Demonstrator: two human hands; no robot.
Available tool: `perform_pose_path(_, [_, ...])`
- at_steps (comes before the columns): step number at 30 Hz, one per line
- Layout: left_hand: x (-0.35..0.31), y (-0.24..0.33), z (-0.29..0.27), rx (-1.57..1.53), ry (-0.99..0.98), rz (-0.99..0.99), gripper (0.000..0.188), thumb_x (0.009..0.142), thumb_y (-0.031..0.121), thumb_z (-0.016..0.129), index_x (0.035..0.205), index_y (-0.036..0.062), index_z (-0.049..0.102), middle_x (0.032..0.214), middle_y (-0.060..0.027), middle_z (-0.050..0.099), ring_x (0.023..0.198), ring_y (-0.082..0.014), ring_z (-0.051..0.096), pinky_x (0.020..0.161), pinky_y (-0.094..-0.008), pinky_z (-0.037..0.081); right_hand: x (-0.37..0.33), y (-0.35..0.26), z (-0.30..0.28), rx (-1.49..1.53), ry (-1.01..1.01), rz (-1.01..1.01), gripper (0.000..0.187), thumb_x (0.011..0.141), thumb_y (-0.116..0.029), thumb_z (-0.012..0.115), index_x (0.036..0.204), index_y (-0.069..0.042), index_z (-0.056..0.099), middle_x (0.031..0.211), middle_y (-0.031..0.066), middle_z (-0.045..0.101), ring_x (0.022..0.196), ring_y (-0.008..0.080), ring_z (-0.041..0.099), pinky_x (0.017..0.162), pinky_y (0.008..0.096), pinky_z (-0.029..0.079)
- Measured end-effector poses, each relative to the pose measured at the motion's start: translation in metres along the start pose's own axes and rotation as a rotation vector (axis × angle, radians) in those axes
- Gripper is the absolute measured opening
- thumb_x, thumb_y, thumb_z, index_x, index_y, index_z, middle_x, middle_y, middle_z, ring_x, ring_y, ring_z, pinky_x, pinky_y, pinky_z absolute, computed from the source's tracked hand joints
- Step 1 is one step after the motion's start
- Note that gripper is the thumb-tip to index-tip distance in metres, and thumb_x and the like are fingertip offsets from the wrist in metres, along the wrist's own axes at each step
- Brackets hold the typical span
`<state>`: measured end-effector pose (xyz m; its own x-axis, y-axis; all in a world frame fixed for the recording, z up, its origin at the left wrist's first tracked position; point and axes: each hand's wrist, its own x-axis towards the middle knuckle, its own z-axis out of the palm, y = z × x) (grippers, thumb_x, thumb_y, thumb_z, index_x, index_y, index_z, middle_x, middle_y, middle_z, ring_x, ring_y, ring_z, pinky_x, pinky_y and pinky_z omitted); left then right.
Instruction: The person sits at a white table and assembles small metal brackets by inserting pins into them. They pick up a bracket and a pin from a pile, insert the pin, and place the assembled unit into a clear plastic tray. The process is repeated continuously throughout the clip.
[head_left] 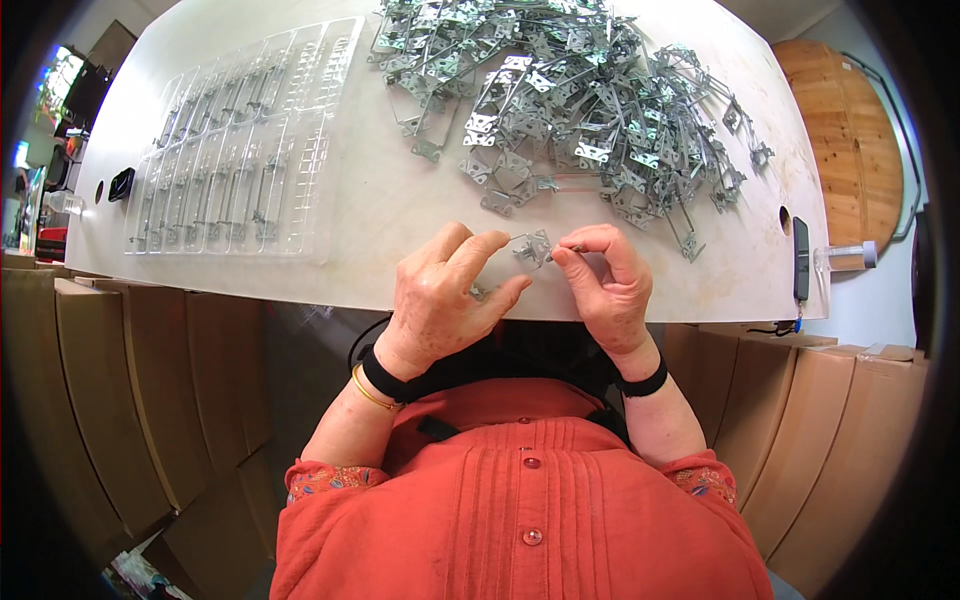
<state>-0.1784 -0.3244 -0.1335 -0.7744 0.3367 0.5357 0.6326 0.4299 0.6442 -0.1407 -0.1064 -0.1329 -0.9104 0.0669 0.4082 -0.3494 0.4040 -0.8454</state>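
Observation:
Near the table's front edge, my right hand (612, 295) pinches a small metal bracket (533, 247) with thin wire rods between thumb and forefinger. The bracket's plate points left, toward my other hand. My left hand (436, 292) has its thumb and forefinger spread apart, the forefinger's tip close beside the bracket's wire; whether they touch, I cannot tell. A bit of metal shows below the left forefinger, its shape mostly hidden. Beyond both hands lies a large tangled heap of similar metal brackets (600, 110) with rods.
At the left lies a clear plastic tray (318, 170) with metal rod pieces in its compartments. A small black object (121, 184) sits at the table's left edge. A black bar (801, 260) and a clear tube (848, 257) are at the right edge. Cardboard boxes (100, 390) flank me.

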Motion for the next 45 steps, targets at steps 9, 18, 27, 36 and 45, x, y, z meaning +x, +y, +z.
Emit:
perform_pose_path(9, [-0.0002, 0.0003, -0.0012, 0.004, -0.016, -0.013, 0.045, 0.074, 0.020, 0.094, 0.113, 0.0065, 0.075, 0.082, -0.0078, 0.059, 0.063, -0.0231, 0.056, 0.056, -0.0365, 0.046, 0.0016, -0.0023, -0.0002, -0.032, 0.002, -0.018, 0.014, 0.093, 0.001, 0.080, 0.103, -0.004, 0.070, 0.096, 0.0083, 0.074, 0.086, 0.0192, 0.070, 0.079, 0.0299, 0.055])
perform_pose_path(18, [0.0002, -0.0005, -0.0006, 0.009, -0.009, 0.005, 0.045, 0.074, 0.020, 0.094, 0.113, 0.0067, 0.075, 0.082, -0.0080, 0.060, 0.064, -0.0235, 0.058, 0.057, -0.0366, 0.047, -0.0005, -0.0001, -0.0004, 0.011, -0.005, 0.010, 0.015, 0.093, 0.001, 0.080, 0.103, -0.004, 0.070, 0.096, 0.0083, 0.074, 0.086, 0.0190, 0.070, 0.079, 0.0304, 0.055])
perform_pose_path(27, [0.0006, 0.0004, -0.0011, 0.000, -0.011, -0.007, 0.045, 0.073, 0.019, 0.094, 0.112, 0.0068, 0.075, 0.082, -0.0080, 0.060, 0.064, -0.0238, 0.058, 0.056, -0.0368, 0.047, 0.0017, -0.0033, 0.0001, -0.021, -0.011, -0.013, 0.015, 0.092, 0.003, 0.079, 0.102, -0.004, 0.069, 0.095, 0.0086, 0.073, 0.086, 0.0200, 0.070, 0.079, 0.0309, 0.055])
perform_pose_path(36, [-0.0003, -0.0001, -0.0006, -0.007, -0.001, -0.004, 0.044, 0.073, 0.018, 0.094, 0.112, 0.0069, 0.075, 0.081, -0.0087, 0.061, 0.064, -0.0251, 0.059, 0.057, -0.0372, 0.048, 0.0021, -0.0036, 0.0003, -0.005, -0.042, -0.004, 0.015, 0.093, 0.004, 0.076, 0.104, -0.003, 0.069, 0.098, 0.0093, 0.072, 0.088, 0.0211, 0.069, 0.080, 0.0309, 0.054])
perform_pose_path(45, [-0.0010, -0.0006, -0.0024, -0.001, 0.002, -0.001, 0.042, 0.078, 0.024, 0.093, 0.111, 0.0073, 0.075, 0.086, -0.0097, 0.064, 0.065, -0.0277, 0.062, 0.059, -0.0376, 0.052, 0.0010, -0.0058, -0.0007, -0.069, -0.043, -0.021, 0.013, 0.093, 0.003, 0.077, 0.102, -0.002, 0.069, 0.097, 0.0100, 0.072, 0.087, 0.0213, 0.069, 0.080, 0.0309, 0.054])
